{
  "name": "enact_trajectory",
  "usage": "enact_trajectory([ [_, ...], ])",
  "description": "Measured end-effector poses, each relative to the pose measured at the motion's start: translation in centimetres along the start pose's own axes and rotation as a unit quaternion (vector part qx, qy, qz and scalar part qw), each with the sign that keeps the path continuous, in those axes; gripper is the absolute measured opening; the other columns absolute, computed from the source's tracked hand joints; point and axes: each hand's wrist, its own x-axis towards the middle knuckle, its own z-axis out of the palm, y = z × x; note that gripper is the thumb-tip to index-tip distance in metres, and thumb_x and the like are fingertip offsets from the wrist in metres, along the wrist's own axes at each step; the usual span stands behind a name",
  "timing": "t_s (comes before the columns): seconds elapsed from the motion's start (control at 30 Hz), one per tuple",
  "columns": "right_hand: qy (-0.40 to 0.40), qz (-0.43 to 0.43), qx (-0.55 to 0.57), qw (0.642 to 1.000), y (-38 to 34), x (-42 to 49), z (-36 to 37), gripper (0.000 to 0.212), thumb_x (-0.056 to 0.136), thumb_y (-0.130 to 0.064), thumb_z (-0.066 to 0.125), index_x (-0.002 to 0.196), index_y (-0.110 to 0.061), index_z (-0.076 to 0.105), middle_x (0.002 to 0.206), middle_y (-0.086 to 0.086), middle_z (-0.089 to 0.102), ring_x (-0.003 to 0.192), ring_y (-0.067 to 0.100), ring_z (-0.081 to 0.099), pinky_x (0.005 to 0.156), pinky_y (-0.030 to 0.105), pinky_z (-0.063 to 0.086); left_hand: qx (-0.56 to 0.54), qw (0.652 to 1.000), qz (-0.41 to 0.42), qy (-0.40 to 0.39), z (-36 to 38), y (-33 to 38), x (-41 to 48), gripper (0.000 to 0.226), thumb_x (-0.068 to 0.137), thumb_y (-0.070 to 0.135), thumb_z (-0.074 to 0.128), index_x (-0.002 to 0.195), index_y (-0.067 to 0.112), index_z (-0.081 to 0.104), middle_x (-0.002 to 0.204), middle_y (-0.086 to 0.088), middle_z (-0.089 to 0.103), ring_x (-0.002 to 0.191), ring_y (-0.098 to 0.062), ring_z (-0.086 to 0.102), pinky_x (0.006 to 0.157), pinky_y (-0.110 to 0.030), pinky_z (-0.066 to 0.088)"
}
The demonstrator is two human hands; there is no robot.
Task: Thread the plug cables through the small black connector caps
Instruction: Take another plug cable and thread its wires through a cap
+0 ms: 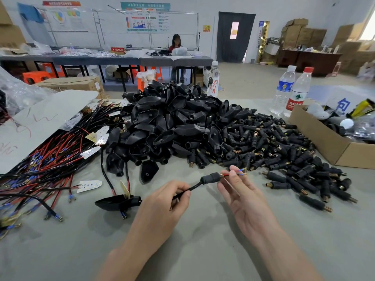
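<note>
In the head view, the left hand (162, 205) grips the plug cable (193, 187) between thumb and fingers above the bench (203, 250). The right hand (245, 197) pinches the cable's red leads (240, 173) near their blue-sleeved tips. A connector cap (211, 178) sits on the cable between the two hands, closer to the right fingertips. The cable's long axis runs from lower left up to the right, so I judge the cap would slide along that line toward the left hand. The loose cap pile (284, 151) lies just beyond the right hand, and the wire bundle (40, 171) lies well off to the left.
</note>
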Motion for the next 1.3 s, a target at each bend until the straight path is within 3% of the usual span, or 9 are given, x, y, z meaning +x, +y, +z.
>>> enact_trajectory([
  [0.2,-0.052,0.058,-0.006,0.997,0.8,0.0,0.1,0.044,0.079,-0.013,0.070,0.122,-0.007,0.062,0.117,0.019,0.071,0.106,0.027,0.071,0.080,0.031,0.060,-0.001,1.000,0.029,-0.005,0.2,0.3,-0.1,0.008,0.096,0.034,0.057,0.099,0.029,0.063,0.093,0.020,0.064,0.090,-0.003,0.066,0.073,-0.028,0.059],
  [0.43,-0.042,0.049,-0.009,0.998,1.0,0.1,0.2,0.039,0.078,-0.016,0.072,0.115,-0.007,0.067,0.107,0.011,0.075,0.097,0.020,0.074,0.074,0.024,0.059,0.022,0.999,0.045,0.009,-0.1,0.4,-0.1,0.017,0.095,0.044,0.049,0.099,0.032,0.060,0.091,0.020,0.064,0.084,-0.004,0.066,0.068,-0.029,0.058],
  [0.6,-0.036,0.047,-0.032,0.998,1.2,0.0,0.4,0.017,0.078,-0.024,0.074,0.088,-0.010,0.079,0.095,0.009,0.075,0.087,0.014,0.073,0.071,0.020,0.058,0.102,0.990,0.098,0.013,-0.3,0.6,0.1,0.009,0.096,0.035,0.052,0.096,0.031,0.060,0.081,0.020,0.055,0.057,0.003,0.048,0.051,-0.018,0.045],
  [0.77,-0.042,0.054,-0.038,0.997,1.2,-0.2,0.6,0.015,0.077,-0.027,0.074,0.078,-0.013,0.079,0.089,0.006,0.074,0.080,0.011,0.071,0.068,0.020,0.057,0.144,0.980,0.140,0.002,-0.3,0.8,0.4,0.007,0.097,0.028,0.058,0.098,0.027,0.065,0.085,0.018,0.057,0.052,0.014,0.035,0.053,-0.005,0.029],
  [0.83,-0.058,0.063,-0.050,0.995,1.5,-0.5,0.8,0.021,0.077,-0.028,0.075,0.087,-0.010,0.074,0.090,0.007,0.073,0.081,0.013,0.070,0.070,0.021,0.057,0.133,0.982,0.137,0.012,-0.2,0.8,0.3,0.014,0.099,0.032,0.053,0.098,0.026,0.066,0.085,0.018,0.058,0.051,0.010,0.038,0.052,-0.007,0.036],
  [0.9,-0.071,0.064,-0.057,0.994,1.7,-0.6,1.0,0.026,0.077,-0.028,0.075,0.093,-0.008,0.071,0.093,0.009,0.072,0.083,0.015,0.071,0.072,0.022,0.058,0.092,0.989,0.114,0.018,0.0,0.7,0.1,0.020,0.098,0.036,0.049,0.100,0.024,0.065,0.085,0.017,0.059,0.058,0.002,0.052,0.054,-0.021,0.051],
  [0.97,-0.074,0.054,-0.055,0.994,1.6,-0.7,1.1,0.021,0.079,-0.028,0.072,0.091,-0.010,0.074,0.094,0.010,0.073,0.086,0.017,0.072,0.072,0.024,0.058,0.064,0.993,0.095,0.014,0.2,0.7,0.0,0.024,0.097,0.039,0.048,0.103,0.023,0.065,0.087,0.018,0.062,0.069,-0.004,0.062,0.061,-0.029,0.056],
  [1.13,-0.034,0.030,-0.045,0.998,1.0,-0.5,0.8,0.033,0.082,-0.029,0.066,0.107,-0.007,0.070,0.098,0.009,0.075,0.085,0.019,0.075,0.069,0.024,0.059,0.133,0.986,0.099,0.002,0.0,0.3,0.2,0.007,0.097,0.032,0.061,0.097,0.025,0.064,0.078,0.018,0.064,0.076,-0.001,0.054,0.076,-0.025,0.043],
  [1.3,-0.044,0.027,-0.046,0.998,1.3,-0.9,1.1,0.023,0.079,-0.027,0.070,0.094,-0.011,0.078,0.098,0.010,0.075,0.087,0.019,0.074,0.070,0.024,0.059,0.152,0.983,0.098,0.018,0.1,0.3,0.1,0.007,0.095,0.024,0.065,0.090,0.024,0.061,0.067,0.016,0.058,0.073,-0.006,0.048,0.073,-0.025,0.040],
])
